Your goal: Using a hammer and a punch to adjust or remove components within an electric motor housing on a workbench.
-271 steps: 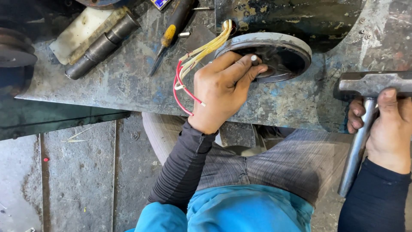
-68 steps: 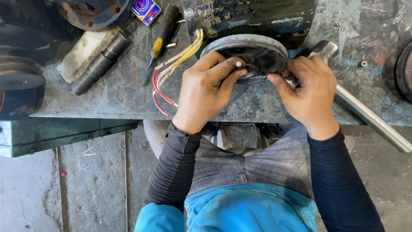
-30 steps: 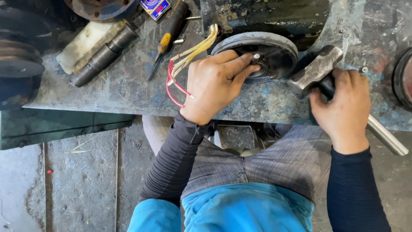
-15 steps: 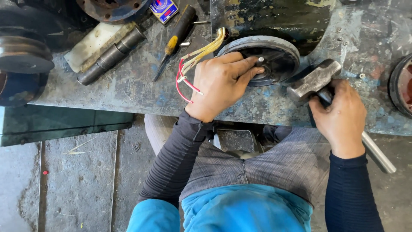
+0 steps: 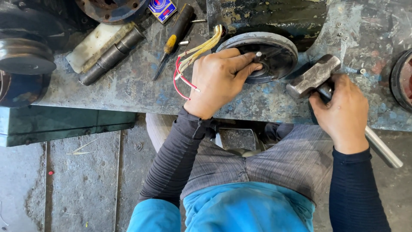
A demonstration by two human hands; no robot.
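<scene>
A dark round metal disc (image 5: 274, 49) with a short shaft at its centre lies on the worn metal bench (image 5: 128, 86). My left hand (image 5: 219, 79) rests on the disc's near-left side, fingers pinching a small metal pin (image 5: 258, 56) upright near the centre. Yellow, red and white wires (image 5: 193, 56) trail out from under that hand. My right hand (image 5: 341, 114) grips a steel hammer's handle close to its head (image 5: 313, 75), which sits low, just right of the disc.
On the bench's left lie a screwdriver with a yellow and black handle (image 5: 174, 38), a dark metal cylinder (image 5: 109, 56), a pale block, a small blue box (image 5: 162, 8) and a grooved pulley (image 5: 25, 56). A rusty hub (image 5: 112, 7) stands at the back. Another round part (image 5: 401, 79) sits far right.
The hammer head has dropped lower and drawn slightly away from the disc. My left hand stays on the disc, holding the pin.
</scene>
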